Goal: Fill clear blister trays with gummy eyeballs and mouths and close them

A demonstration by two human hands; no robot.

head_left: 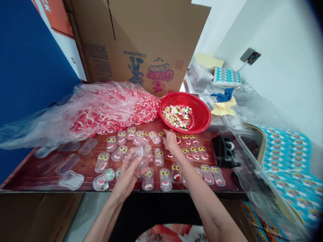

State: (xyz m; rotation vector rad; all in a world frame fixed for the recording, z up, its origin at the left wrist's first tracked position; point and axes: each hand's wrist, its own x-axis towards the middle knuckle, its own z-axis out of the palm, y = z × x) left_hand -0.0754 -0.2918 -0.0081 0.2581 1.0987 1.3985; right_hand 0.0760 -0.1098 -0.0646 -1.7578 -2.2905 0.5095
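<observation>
My left hand [130,171] is closed around a small stack of clear plastic lids or trays [142,155], held above the table. Further off, my right hand [170,140] reaches down to the back row of filled trays, just in front of the red bowl [205,122]. Its fingers are curled low at a tray with yellow eye candies [162,134]; what they pinch, if anything, is hidden. Around both hands lie rows of clear face-shaped trays [158,157], with two eye candies and a red-and-white teeth candy in each. Loose eye candies [176,116] lie in the bowl.
A plastic bag of red-and-white teeth candies [108,111] slumps at the back left before a cardboard box [106,27]. Unfilled clear trays [72,180] lie at left. A black holder [223,151] and blue printed sheets [285,151] are at right.
</observation>
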